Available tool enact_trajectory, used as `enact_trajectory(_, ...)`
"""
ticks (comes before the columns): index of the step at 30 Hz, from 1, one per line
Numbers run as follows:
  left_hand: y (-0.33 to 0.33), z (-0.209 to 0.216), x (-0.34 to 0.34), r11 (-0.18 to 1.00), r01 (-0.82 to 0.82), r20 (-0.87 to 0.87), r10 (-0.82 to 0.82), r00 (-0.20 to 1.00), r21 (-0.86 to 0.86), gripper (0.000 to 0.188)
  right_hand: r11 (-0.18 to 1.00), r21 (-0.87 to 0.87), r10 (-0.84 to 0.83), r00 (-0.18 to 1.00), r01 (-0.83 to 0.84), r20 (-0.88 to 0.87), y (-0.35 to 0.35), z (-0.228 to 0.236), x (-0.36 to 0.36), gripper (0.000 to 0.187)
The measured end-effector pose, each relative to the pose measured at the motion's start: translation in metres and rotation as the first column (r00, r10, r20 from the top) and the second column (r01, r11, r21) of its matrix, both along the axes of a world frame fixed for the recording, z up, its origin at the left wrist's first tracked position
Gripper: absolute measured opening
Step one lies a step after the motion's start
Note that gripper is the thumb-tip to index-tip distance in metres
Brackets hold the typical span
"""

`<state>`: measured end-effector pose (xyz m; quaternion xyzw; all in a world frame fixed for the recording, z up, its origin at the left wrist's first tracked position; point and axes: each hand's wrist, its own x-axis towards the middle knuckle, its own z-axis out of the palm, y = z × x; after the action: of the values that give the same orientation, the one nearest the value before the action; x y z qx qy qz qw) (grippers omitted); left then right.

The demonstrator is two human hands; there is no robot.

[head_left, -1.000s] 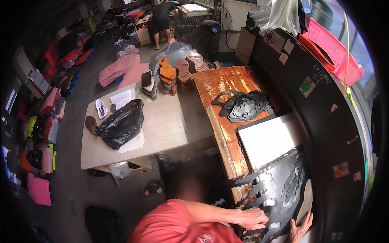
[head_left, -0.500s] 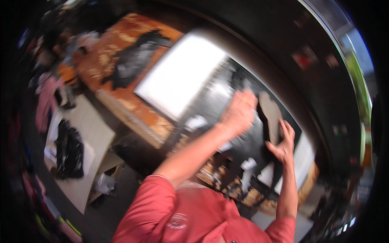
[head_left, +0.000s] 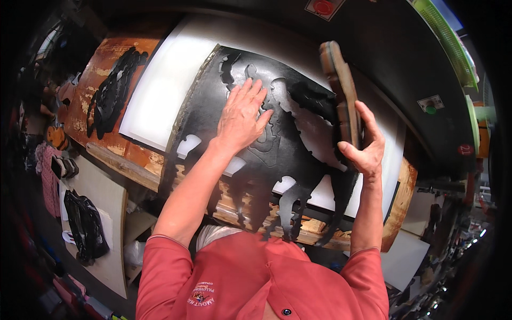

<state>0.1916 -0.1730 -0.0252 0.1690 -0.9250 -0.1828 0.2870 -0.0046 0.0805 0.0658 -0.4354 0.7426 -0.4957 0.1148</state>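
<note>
A black leather sheet with several cut-out openings and ragged strips lies over a white board. My left hand rests on the leather with its fingers stretched out, beside curved cut outlines. In my right hand is a cutting die, a long wavy-edged block with a brown face. It stands tilted on its narrow side, gripped between thumb and fingers near its lower end, at the right side of the sheet.
Dark cut pieces lie on a worn orange-brown board at the left. Behind the work rises a dark machine front with a red button and a green button. A black plastic bag lies on a pale side table.
My left hand has moved away from the die and now lies spread on the leather. The die remains in my right hand, raised more upright. The whole view has turned.
</note>
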Motion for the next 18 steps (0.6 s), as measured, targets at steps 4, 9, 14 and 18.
enact_trajectory(4, 0.000, -0.003, 0.000, 1.000, 0.001, 0.005, -0.001, 1.000, 0.017, 0.052, 0.989, -0.137, -0.045, 0.993, 0.060, 0.110, 0.004, 0.028, -0.002, 0.095)
enact_trajectory(9, -0.003, -0.008, -0.001, 1.000, 0.002, -0.019, -0.002, 1.000, -0.012, 0.051, 0.961, -0.252, -0.075, 0.986, 0.111, 0.147, 0.024, 0.056, 0.008, 0.098)
enact_trajectory(14, 0.009, 0.013, -0.002, 0.999, -0.019, -0.087, 0.023, 0.996, 0.042, 0.043, 0.927, -0.321, -0.099, 0.951, 0.195, 0.292, 0.039, 0.065, 0.022, 0.095)
enact_trajectory(18, 0.093, 0.038, -0.002, 0.731, 0.228, -0.124, -0.195, 0.973, 0.643, 0.055, 0.939, -0.270, -0.106, 0.925, 0.214, 0.364, 0.035, 0.063, 0.036, 0.096)
